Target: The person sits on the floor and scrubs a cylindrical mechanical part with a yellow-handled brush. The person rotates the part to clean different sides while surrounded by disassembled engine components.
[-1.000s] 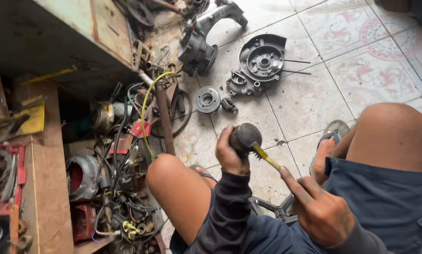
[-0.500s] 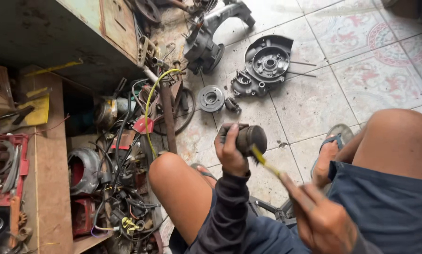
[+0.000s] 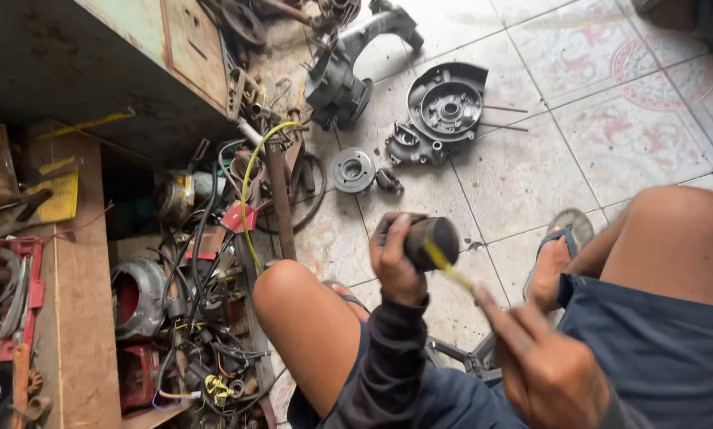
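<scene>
The right hand (image 3: 551, 369) is motion-blurred and cut off by the bottom edge, so its grip on the yellow-handled tool (image 3: 445, 266) is unclear. The tool's tip is hidden against the dark cylinder (image 3: 429, 241). The left hand (image 3: 396, 260) covers the cylinder's near side. The 2 legs run out of frame. Tangled wires (image 3: 206, 349) are too cluttered to sort.
</scene>
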